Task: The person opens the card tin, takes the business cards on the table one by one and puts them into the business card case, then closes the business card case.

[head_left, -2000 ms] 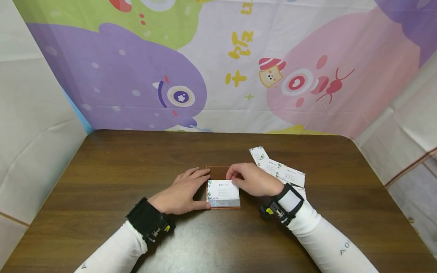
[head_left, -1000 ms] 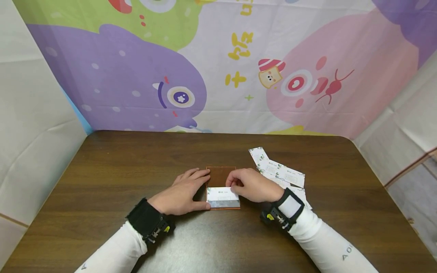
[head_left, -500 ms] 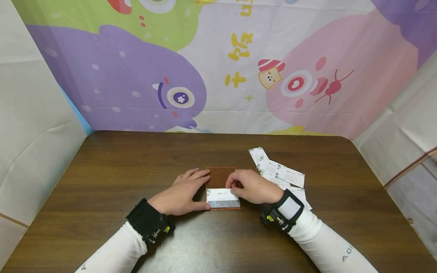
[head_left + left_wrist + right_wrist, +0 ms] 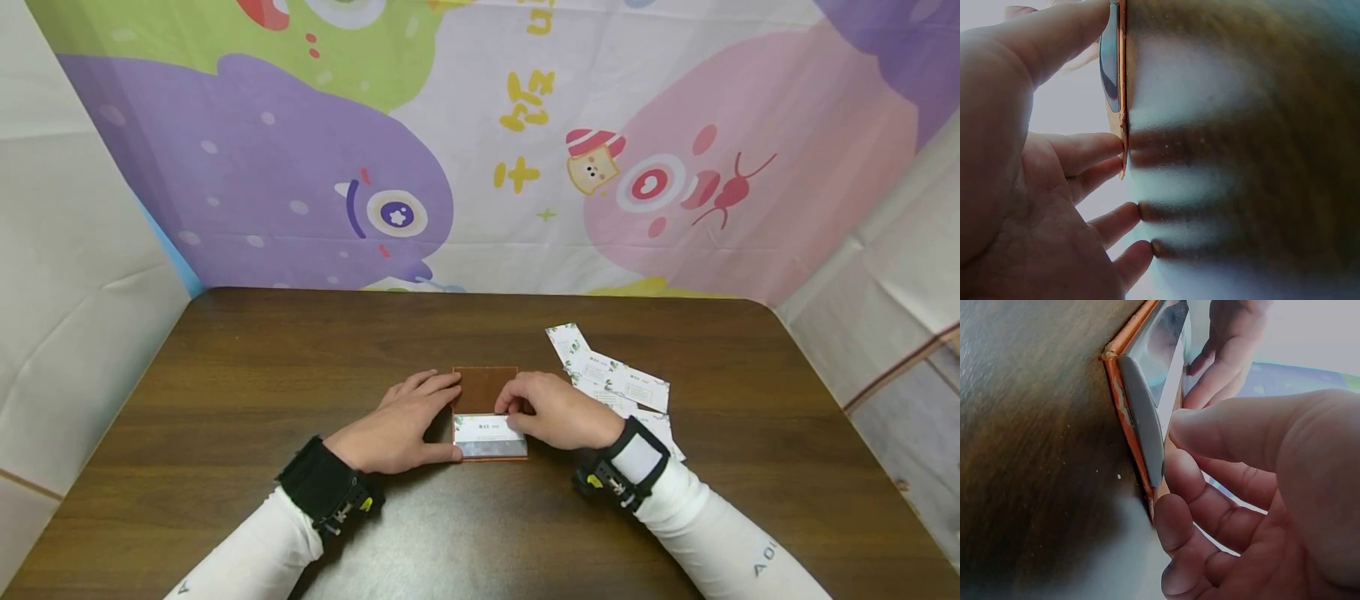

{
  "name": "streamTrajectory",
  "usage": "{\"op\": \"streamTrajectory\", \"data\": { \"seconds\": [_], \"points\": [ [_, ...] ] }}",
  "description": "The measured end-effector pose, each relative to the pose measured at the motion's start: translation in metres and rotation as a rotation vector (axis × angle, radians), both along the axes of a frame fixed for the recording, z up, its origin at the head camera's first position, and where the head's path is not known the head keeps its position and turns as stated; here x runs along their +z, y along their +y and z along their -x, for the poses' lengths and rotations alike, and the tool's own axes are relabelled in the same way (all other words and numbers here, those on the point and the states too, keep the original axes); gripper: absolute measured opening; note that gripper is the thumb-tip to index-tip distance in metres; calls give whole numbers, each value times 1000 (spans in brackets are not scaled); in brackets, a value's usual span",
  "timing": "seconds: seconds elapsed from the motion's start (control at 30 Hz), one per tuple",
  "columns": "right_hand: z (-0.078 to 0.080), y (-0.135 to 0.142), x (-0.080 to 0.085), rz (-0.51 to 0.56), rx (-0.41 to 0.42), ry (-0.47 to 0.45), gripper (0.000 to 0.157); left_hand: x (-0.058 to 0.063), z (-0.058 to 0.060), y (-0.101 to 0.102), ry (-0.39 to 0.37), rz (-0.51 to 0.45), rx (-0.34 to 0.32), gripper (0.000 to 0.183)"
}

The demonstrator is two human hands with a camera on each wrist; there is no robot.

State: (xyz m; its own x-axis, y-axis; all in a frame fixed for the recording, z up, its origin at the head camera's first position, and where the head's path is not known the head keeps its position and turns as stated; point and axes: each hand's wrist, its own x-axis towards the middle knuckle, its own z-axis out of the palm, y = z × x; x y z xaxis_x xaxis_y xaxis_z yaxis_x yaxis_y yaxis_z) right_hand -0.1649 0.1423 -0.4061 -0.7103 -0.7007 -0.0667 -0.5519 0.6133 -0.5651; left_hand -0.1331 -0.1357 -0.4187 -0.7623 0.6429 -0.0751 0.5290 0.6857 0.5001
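Observation:
A brown card case (image 4: pixel 483 389) lies flat in the middle of the table, with a silvery band (image 4: pixel 493 449) across its near end. A white business card (image 4: pixel 482 427) printed with leaves stands partly behind that band. My left hand (image 4: pixel 397 425) is spread beside the case, its thumb at the near left corner and fingertips along the left edge. At the card's right edge, my right hand (image 4: pixel 562 410) pinches with thumb and curled forefinger. The right wrist view shows the case's orange edge (image 4: pixel 1127 428) and the right thumb (image 4: pixel 1210 428) against the card.
Several more white cards (image 4: pixel 641 388) lie overlapping on the wooden table (image 4: pixel 300 342), right of the case and behind the right hand. A cartoon-printed cloth (image 4: pixel 487 225) hangs past the table's far edge. White sheets (image 4: pixel 82 267) hang at the sides.
Over the two seconds the card has slid toward me, deeper behind the silvery band, and the right hand has come nearer with it. The left hand stays put; the last half second shows hardly any movement.

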Motion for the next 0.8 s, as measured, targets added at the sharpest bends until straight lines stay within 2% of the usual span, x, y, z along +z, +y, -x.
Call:
{"op": "streamTrajectory", "data": {
  "seconds": [0.47,0.8],
  "points": [
    [-2,14,11,24,-14,24,15,0,0,0,-4,5,1,86],
    [-3,36,19,5,-109,34,19,0,0,0,-9,8,2,86]
  ]
}}
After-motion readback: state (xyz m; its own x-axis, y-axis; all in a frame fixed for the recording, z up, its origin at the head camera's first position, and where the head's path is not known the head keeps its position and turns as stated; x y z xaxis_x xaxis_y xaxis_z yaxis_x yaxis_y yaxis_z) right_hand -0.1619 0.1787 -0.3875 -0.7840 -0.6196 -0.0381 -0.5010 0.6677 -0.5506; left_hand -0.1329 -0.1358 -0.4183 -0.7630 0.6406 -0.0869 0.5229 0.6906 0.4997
